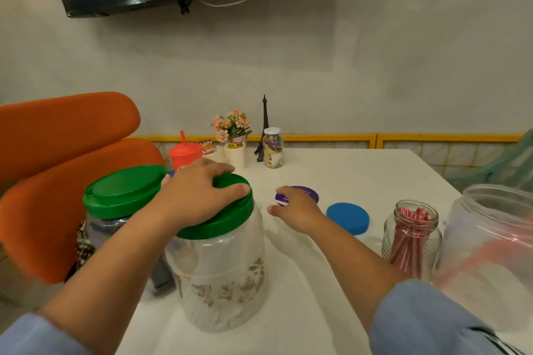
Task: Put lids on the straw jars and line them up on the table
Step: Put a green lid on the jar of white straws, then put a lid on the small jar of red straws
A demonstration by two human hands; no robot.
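Pressing green lid (230, 210) on upright jar (222, 277), left hand (199, 193) gripping it, right hand (294, 207) open over purple lid (305, 193).

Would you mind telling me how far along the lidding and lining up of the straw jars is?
Done: two large clear plastic jars wear green lids. In hand: the left hand rests on the nearer green lid; the right hand reaches the round purple lid. Left: the small glass jar of red straws and the big clear jar are open; a blue lid lies loose.
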